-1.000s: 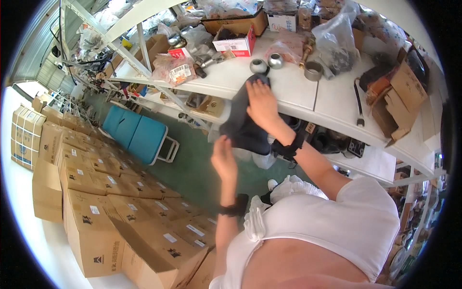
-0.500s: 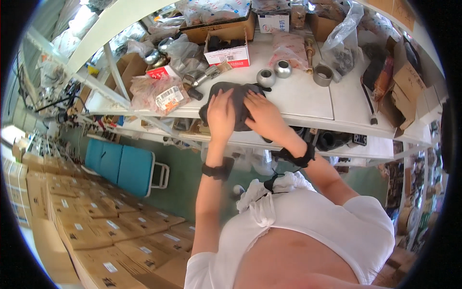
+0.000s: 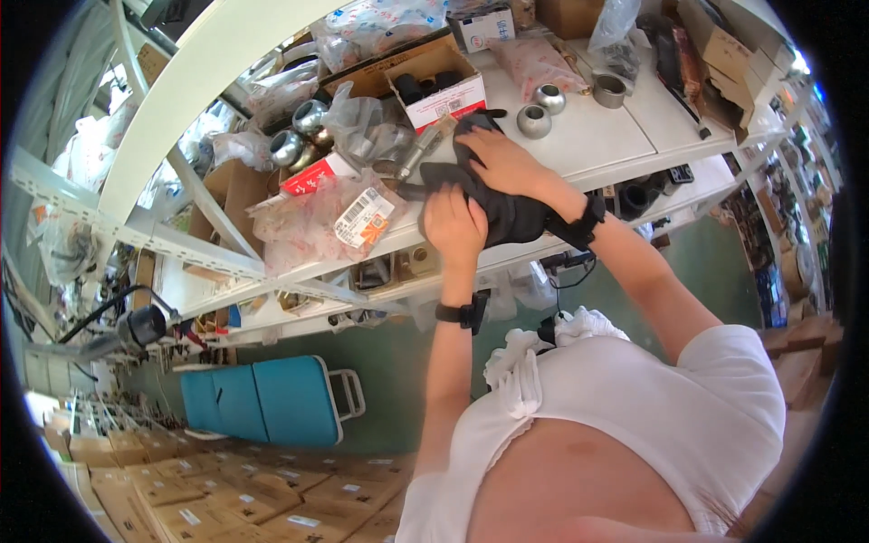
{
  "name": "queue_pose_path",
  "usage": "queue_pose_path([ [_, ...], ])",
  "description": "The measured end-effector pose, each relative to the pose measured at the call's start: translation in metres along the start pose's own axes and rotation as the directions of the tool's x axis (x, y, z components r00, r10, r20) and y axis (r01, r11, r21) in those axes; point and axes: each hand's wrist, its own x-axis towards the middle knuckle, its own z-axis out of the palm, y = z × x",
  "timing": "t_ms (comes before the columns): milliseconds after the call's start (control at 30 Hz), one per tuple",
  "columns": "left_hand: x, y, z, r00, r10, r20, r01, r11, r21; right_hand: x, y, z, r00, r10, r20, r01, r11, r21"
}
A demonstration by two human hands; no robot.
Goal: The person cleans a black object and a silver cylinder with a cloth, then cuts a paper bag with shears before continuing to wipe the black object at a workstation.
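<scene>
Your left hand (image 3: 453, 226) grips the dark cloth (image 3: 493, 195) at its near edge | your right hand (image 3: 501, 161) presses flat, fingers spread, on it | cloth lies on the white shelf (image 3: 606, 136) near two metal balls (image 3: 541, 110)

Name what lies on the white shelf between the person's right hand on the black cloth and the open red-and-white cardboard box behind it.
In the head view, only a narrow strip of bare white shelf separates the right hand on the black cloth from the red-and-white box.

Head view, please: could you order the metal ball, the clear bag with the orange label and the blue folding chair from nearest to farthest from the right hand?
From the right hand:
1. Metal ball, just beyond it on the shelf.
2. Clear bag with the orange label, to its left on the shelf edge.
3. Blue folding chair, down on the floor.
</scene>
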Motion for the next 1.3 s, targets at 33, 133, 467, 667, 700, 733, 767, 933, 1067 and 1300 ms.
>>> queue_pose_path([
  [33, -0.009, -0.008, 0.008, 0.996, 0.057, -0.066, -0.059, 0.998, -0.022, -0.009, -0.007, -0.004, 0.999, -0.011, 0.031, 0.01, 0.998, 0.061],
  [133, -0.022, -0.027, 0.014, 0.978, 0.151, -0.143, -0.16, 0.986, -0.052, -0.045, -0.036, -0.001, 0.998, 0.014, -0.06, -0.005, 0.989, 0.148],
  [467, -0.017, -0.022, 0.012, 0.971, 0.212, -0.106, -0.219, 0.974, -0.053, 0.003, 0.004, 0.042, 0.955, -0.064, -0.289, -0.015, 0.965, -0.263],
  [667, -0.015, -0.035, 0.007, 0.956, 0.238, -0.172, -0.241, 0.971, 0.004, 0.006, -0.021, 0.038, 0.99, 0.059, -0.128, -0.082, 0.98, -0.181],
  [700, -0.016, -0.034, 0.006, 0.952, 0.247, -0.181, -0.25, 0.968, 0.005, 0.0, -0.022, 0.039, 0.982, 0.03, -0.187, -0.067, 0.978, -0.198],
  [733, -0.019, -0.034, 0.008, 0.951, 0.254, -0.174, -0.257, 0.966, 0.005, -0.011, -0.021, 0.039, 0.976, 0.02, -0.215, -0.062, 0.98, -0.191],
  [767, -0.023, -0.039, 0.01, 0.946, 0.269, -0.181, -0.273, 0.962, 0.007, -0.02, -0.024, 0.038, 0.971, 0.0, -0.24, -0.045, 0.983, -0.18],
  [933, -0.025, -0.036, 0.007, 0.976, 0.065, -0.207, -0.089, 0.99, -0.109, -0.075, -0.038, 0.022, 0.919, -0.077, -0.388, 0.045, 0.995, -0.091],
  [1067, -0.019, -0.008, 0.01, 0.981, 0.118, -0.151, -0.13, 0.989, -0.072, -0.099, -0.034, -0.008, 0.943, -0.007, -0.334, -0.006, 0.999, -0.038],
  [1300, -0.001, 0.096, 0.061, 0.945, 0.274, 0.177, -0.241, 0.953, -0.185, -0.14, 0.047, -0.045, 0.901, 0.055, -0.431, -0.128, 0.982, -0.141],
])
